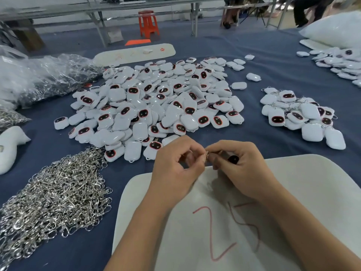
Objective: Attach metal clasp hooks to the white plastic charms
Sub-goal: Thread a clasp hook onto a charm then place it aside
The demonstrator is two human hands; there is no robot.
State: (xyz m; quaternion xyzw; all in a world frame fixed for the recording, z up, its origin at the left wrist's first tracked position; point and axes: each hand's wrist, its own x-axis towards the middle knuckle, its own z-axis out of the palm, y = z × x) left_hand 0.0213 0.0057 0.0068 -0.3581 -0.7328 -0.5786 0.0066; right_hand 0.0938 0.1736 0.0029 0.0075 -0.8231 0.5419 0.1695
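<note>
the left hand [175, 165] and the right hand [240, 169] meet above the far edge of a white board [304, 192] that lies on the blue worktop [263, 61]. the left hand pinches a small metal clasp hook [207, 153] between thumb and fingers, and the right hand grips a charm [233, 159], of which only the dark face shows between the fingers; the rest is hidden. the hook sits just at the place where the two hands touch, so i judge that the person is now threading it through the small loop of the charm, but the loop itself is too small to see. to do this step well, it is better to keep the charm steady in the right hand, with the loop turned toward the hook, and to let the left hand make the fine move. the clasp must close fully after it passes the loop, otherwise the charm can slip off. the big pile of charms [156, 102] without hooks lies beyond the hands, the pile of loose hooks [54, 196] is to the left, and a smaller heap of charms [298, 114], which seems finished, is to the right. much work seems to remain.
</note>
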